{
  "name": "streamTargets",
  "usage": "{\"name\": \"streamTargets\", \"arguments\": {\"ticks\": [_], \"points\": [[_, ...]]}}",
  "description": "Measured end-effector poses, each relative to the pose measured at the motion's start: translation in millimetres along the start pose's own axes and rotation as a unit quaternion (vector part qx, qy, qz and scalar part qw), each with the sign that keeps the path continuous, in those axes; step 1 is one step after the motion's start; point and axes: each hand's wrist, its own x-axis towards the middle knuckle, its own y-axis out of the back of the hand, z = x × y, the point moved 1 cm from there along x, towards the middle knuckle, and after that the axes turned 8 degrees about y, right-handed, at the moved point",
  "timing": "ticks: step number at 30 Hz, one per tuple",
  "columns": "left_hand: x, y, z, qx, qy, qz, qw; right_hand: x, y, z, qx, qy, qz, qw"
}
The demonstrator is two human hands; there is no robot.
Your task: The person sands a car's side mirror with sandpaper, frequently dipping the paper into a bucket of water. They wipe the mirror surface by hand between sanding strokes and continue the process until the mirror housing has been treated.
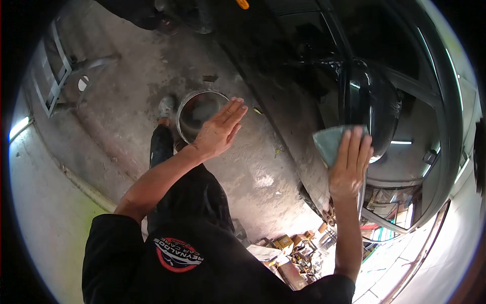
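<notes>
Under the fingers of my right hand (352,162) is a flat grey-green sheet that looks like sandpaper (328,142). The hand presses it against the black car's side, just by the side mirror (382,109); my thumb is hidden. My left hand (220,129) hangs in the air with its fingers straight and nothing in it. From this view it overlaps the rim of a round bucket (181,119) on the floor. The black car door (283,101) looks dusty low down and shiny near the mirror.
A grey metal frame (56,71) stands at the left. Part of another person in dark clothing (134,12) shows at the top. Boxes and assorted items (293,253) lie on the floor behind me. The car window (412,126) is at the right.
</notes>
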Motion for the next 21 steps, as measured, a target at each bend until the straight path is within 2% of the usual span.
{"name": "streamTargets", "arguments": {"ticks": [2,5,8,11,14,18,21], "points": [[1,2,-5,0.0,0.011,0.017,1.0,-12,-7,0,-0.025,0.011,0.024,0.999],[16,-1,2,-0.007,0.005,0.02,1.0,62,10,-8,-0.005,-0.014,-0.046,0.999],[24,-1,16,-0.015,-0.008,0.026,1.0,102,-2,-7,-0.018,0.001,-0.048,0.999],[20,4,13,-0.028,-0.001,0.025,0.999,53,10,0,0.046,-0.001,-0.058,0.997],[14,11,9,-0.031,0.021,0.027,0.999,3,0,-2,0.01,0.006,-0.007,1.0],[22,10,22,-0.038,0.011,0.013,0.999,86,11,-4,-0.002,-0.012,-0.062,0.998],[27,13,30,-0.06,-0.004,0.015,0.998,111,1,-1,0.001,-0.003,-0.049,0.999]]}}
